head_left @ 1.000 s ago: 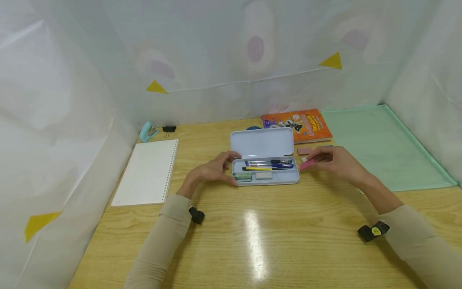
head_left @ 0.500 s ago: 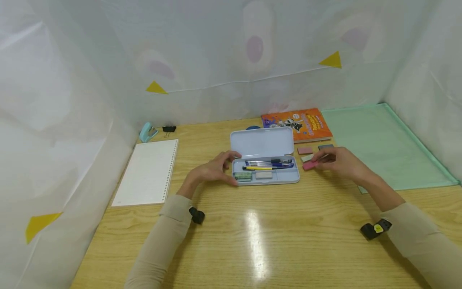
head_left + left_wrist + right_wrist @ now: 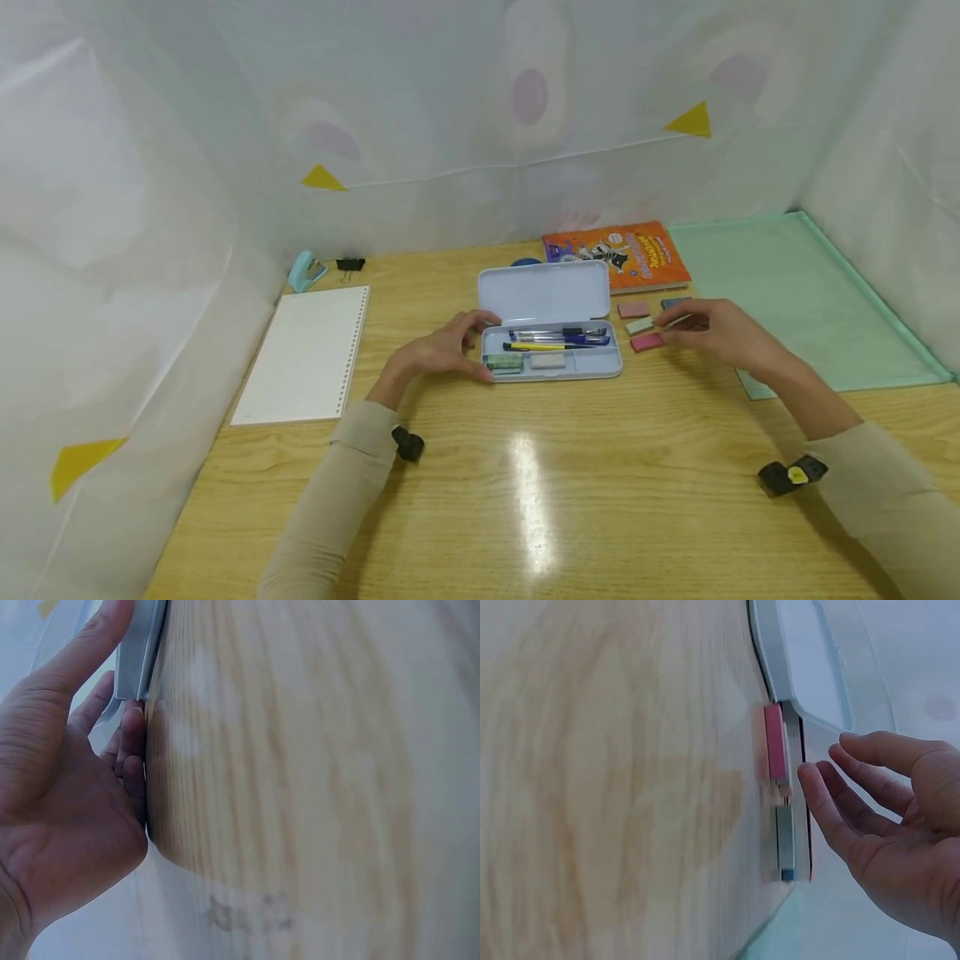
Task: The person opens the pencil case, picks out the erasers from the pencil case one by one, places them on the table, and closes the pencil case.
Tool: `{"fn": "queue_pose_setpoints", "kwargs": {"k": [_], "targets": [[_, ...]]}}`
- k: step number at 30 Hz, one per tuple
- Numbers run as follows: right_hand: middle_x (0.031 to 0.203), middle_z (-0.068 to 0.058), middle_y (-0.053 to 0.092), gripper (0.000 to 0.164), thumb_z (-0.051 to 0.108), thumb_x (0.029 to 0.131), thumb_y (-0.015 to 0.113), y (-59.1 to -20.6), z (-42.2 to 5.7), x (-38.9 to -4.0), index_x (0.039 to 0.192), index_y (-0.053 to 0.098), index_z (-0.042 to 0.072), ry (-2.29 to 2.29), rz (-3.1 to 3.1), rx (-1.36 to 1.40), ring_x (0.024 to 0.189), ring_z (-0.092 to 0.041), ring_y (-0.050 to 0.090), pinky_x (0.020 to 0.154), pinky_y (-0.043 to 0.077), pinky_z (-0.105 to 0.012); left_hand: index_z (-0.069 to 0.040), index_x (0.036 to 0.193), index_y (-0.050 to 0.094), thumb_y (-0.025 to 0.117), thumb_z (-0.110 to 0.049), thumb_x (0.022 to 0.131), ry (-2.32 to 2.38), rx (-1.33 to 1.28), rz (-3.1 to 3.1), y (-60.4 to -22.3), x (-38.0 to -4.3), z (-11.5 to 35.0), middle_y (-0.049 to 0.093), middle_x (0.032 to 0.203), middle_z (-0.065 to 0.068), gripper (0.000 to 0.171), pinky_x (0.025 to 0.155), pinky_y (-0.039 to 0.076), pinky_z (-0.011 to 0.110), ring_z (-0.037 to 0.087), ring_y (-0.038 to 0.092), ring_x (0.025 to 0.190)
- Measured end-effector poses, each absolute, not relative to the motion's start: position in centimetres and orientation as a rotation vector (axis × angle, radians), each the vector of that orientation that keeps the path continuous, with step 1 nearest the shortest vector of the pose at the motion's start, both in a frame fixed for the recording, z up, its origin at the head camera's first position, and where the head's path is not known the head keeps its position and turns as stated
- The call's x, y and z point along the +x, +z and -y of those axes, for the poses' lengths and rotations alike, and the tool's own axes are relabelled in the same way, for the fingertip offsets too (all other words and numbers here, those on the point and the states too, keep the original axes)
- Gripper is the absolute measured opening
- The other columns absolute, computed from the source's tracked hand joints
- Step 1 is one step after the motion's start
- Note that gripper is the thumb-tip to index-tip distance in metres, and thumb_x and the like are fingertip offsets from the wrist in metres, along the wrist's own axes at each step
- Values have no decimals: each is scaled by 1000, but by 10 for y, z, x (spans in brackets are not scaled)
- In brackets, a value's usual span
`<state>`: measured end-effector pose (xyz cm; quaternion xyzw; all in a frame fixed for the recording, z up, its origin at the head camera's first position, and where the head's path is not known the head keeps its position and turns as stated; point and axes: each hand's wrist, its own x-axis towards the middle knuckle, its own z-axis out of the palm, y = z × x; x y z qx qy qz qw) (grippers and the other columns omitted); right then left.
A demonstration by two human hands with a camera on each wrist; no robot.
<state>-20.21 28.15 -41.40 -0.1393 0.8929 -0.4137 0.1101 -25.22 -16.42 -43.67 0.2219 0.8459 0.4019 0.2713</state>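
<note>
A pale blue pencil case (image 3: 543,292) lies with its lid raised in the middle of the head view. My left hand (image 3: 441,352) holds its left end, thumb at the near corner and fingers at the far one. Inside are several pens (image 3: 558,343), a green eraser (image 3: 505,362) and a white one. To the right of the case, a bright pink eraser (image 3: 646,342) lies on the table beside a whitish eraser (image 3: 640,326). My right hand (image 3: 716,335) hovers just right of them; in the right wrist view its fingers (image 3: 829,802) are parted and hold nothing.
Behind these lie a dusty pink eraser (image 3: 633,310) and a dark blue-grey eraser (image 3: 675,303). An orange book (image 3: 648,258) sits behind the case, a green mat (image 3: 817,308) at right. Left are a spiral notebook (image 3: 303,358), stapler (image 3: 303,272) and binder clip (image 3: 350,265).
My right hand has lowered the bright pink eraser from the case's right end onto the table, let go and drawn slightly right. The left hand has stayed on the case.
</note>
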Motion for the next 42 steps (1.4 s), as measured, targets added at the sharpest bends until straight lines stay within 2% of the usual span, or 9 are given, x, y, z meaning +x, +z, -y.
{"fn": "queue_pose_setpoints", "kwargs": {"k": [4, 10, 14, 22, 28, 36, 42], "targets": [[120, -13, 72, 26, 21, 102, 70, -413, -267, -201, 123, 72, 5, -1242, -2602, -471, 100, -11, 68, 83, 52, -20, -27, 151, 41, 92, -26, 81, 1070, 597, -2283, -435, -252, 164, 39, 142, 7, 86, 108, 37, 42, 26, 41, 123], [123, -16, 70, 30, 10, 100, 71, -412, -236, -198, 128, 69, -1, -1324, -2506, -582, 106, -19, 68, 86, 54, -22, -27, 150, 41, 92, -25, 81, 1079, 604, -2269, -436, -253, 164, 38, 143, 7, 86, 107, 36, 42, 26, 39, 123], [121, -15, 70, 26, 7, 98, 72, -413, -217, -199, 123, 71, 0, -1324, -2472, -667, 102, -22, 68, 85, 54, -25, -28, 150, 41, 92, -26, 81, 1092, 593, -2260, -439, -254, 165, 37, 145, 6, 86, 109, 35, 42, 25, 38, 124], [121, -13, 71, 26, 7, 96, 74, -419, -181, -203, 121, 73, 3, -1189, -2430, -893, 101, -22, 68, 89, 56, -38, -29, 149, 42, 93, -25, 81, 1098, 583, -2258, -438, -253, 164, 37, 142, 7, 85, 107, 36, 42, 26, 38, 122], [120, -10, 72, 28, 14, 96, 76, -419, -166, -204, 122, 75, 6, -1008, -2508, -941, 102, -23, 67, 86, 55, -41, -29, 149, 41, 92, -25, 81, 1101, 586, -2256, -438, -253, 164, 38, 142, 6, 85, 106, 36, 41, 25, 38, 122], [115, -7, 72, 20, 15, 97, 74, -418, -163, -201, 116, 77, 8, -1000, -2503, -980, 96, -18, 66, 82, 55, -35, -28, 150, 41, 91, -25, 82, 1112, 593, -2251, -439, -253, 165, 37, 144, 7, 85, 108, 35, 43, 26, 38, 124], [113, -8, 74, 24, 14, 98, 73, -416, -162, -198, 120, 75, 5, -977, -2548, -863, 83, -13, 59, 72, 50, -30, -28, 151, 40, 91, -25, 82, 1102, 598, -2248, -438, -253, 164, 37, 144, 7, 85, 107, 35, 42, 25, 38, 124]]}}
